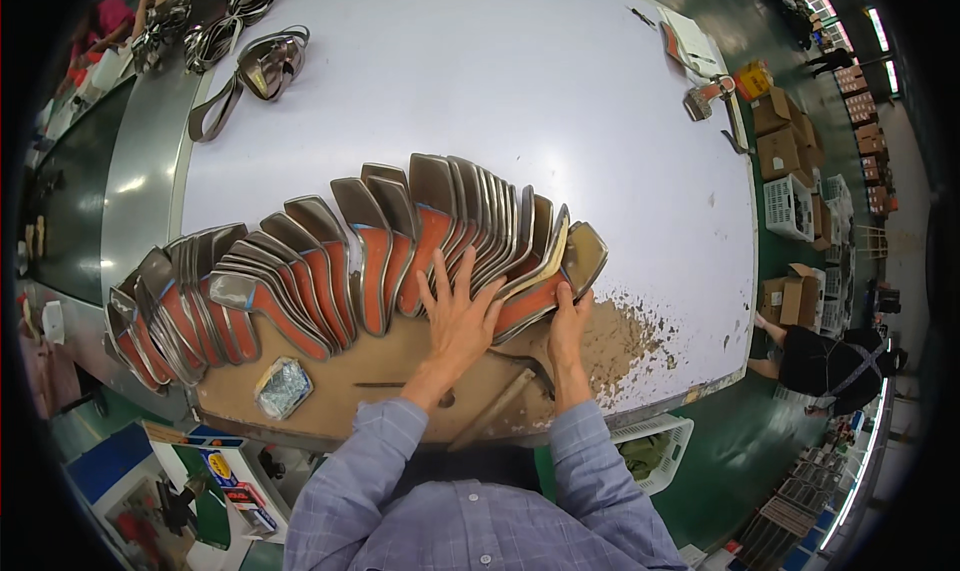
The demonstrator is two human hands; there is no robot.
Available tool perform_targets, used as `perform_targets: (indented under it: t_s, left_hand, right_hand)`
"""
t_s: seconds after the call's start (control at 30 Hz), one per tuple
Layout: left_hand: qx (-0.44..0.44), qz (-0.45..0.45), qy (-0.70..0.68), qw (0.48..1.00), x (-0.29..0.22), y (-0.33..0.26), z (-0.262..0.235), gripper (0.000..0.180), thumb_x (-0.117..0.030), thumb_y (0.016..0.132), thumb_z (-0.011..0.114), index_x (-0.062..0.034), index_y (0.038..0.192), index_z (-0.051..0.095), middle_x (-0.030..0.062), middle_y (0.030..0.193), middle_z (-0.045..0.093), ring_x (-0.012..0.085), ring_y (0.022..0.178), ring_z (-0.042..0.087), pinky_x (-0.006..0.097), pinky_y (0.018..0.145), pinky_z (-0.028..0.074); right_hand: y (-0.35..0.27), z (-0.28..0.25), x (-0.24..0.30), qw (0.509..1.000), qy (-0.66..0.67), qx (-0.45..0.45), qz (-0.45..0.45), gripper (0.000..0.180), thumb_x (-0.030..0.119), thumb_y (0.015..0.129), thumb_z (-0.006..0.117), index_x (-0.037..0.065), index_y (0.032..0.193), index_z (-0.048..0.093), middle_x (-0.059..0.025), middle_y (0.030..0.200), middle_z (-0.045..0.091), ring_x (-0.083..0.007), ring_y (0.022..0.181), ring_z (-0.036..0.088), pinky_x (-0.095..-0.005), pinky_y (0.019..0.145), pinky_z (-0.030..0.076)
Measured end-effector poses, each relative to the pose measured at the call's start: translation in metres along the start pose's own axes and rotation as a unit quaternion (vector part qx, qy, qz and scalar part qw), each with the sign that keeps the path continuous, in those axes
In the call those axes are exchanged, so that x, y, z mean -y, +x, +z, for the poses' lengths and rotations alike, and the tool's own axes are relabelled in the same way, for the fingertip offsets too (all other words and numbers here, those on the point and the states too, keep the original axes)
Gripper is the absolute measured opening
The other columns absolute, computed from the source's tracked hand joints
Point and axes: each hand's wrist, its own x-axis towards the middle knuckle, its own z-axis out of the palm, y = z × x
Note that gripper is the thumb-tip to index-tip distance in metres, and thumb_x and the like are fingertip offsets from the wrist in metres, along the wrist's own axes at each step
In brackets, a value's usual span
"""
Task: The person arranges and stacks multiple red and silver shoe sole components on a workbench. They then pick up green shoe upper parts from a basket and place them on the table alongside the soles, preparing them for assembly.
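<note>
A long curved row of shoe soles point(375, 241) stands overlapped on the table, orange-red on their narrow parts and dark metallic on their broad ends. My left hand point(459, 316) rests against the right part of this row with its fingers spread. At the row's right end, my right hand point(568, 331) pinches the edge of a tilted shoe sole point(535, 306) between thumb and fingers. The fingers beneath it are partly hidden. Just beyond leans another sole with a tan broad end point(584, 258).
Near the front edge lie a clear-wrapped block point(283, 388), a thin dark rod point(380, 384) and a hammer-like tool with a wooden handle point(492, 411). Strap bundles point(270, 66) lie far left, an orange-and-grey tool point(708, 97) far right. A white basket point(672, 459) stands below the table; a person point(835, 366) bends at right.
</note>
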Motion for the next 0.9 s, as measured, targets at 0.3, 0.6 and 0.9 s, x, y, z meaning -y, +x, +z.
perform_targets:
  t_s: [0.3,0.6,0.9]
  left_hand:
    - [0.005,0.013,0.020,1.000,-0.006,0.000,0.006,0.066,-0.036,0.084,0.079,-0.0200,0.143,0.055,0.0190,0.166,0.021,0.0534,0.151,0.006,0.075,0.114,0.002]
    - [0.065,0.007,0.031,0.997,-0.007,0.000,-0.002,0.085,-0.050,0.073,0.084,-0.0246,0.147,0.051,0.0192,0.167,0.018,0.0554,0.151,0.004,0.079,0.111,0.004]
    - [-0.031,0.040,0.087,0.995,0.000,0.001,0.014,0.070,-0.037,0.087,0.075,-0.0308,0.151,0.047,0.0196,0.161,0.031,0.0539,0.148,0.021,0.076,0.112,0.014]
  right_hand:
    - [-0.006,0.004,0.009,0.999,0.041,-0.007,0.013,0.035,0.017,0.103,0.056,0.000,0.133,0.051,-0.0086,0.123,0.061,-0.0159,0.110,0.056,-0.0329,0.098,0.045]
    - [-0.012,0.007,0.010,0.999,0.039,-0.001,0.029,0.038,0.022,0.106,0.051,0.003,0.139,0.048,-0.0078,0.129,0.059,-0.0182,0.116,0.055,-0.0347,0.100,0.044]
    - [-0.013,0.004,0.000,1.000,-0.007,0.020,0.006,0.042,0.031,0.108,0.048,0.006,0.142,0.046,-0.0069,0.130,0.061,-0.0184,0.116,0.057,-0.0354,0.097,0.046]
